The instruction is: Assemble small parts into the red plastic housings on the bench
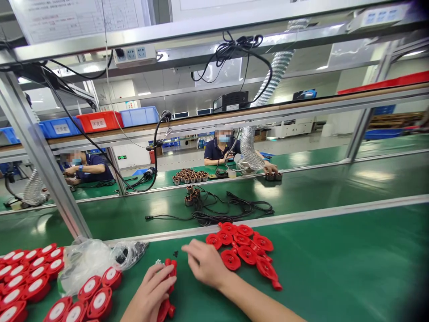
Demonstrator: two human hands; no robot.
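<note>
My left hand is closed around a red plastic housing near the front edge of the green table, its fingers covering much of the part. Small pale pieces show just beyond its fingertips. To the right, my right hand hovers with fingers curled together and the index finger pointing left. What it pinches, if anything, is hidden. A few tiny black pieces lie on the table between the two hands. Beside my right hand is a loose pile of red housings, open side up.
Red round parts with white discs crowd the left, next to clear plastic bags. Black cables and copper-wound motor cores lie past a metal rail. A metal post rises left; two co-workers sit opposite.
</note>
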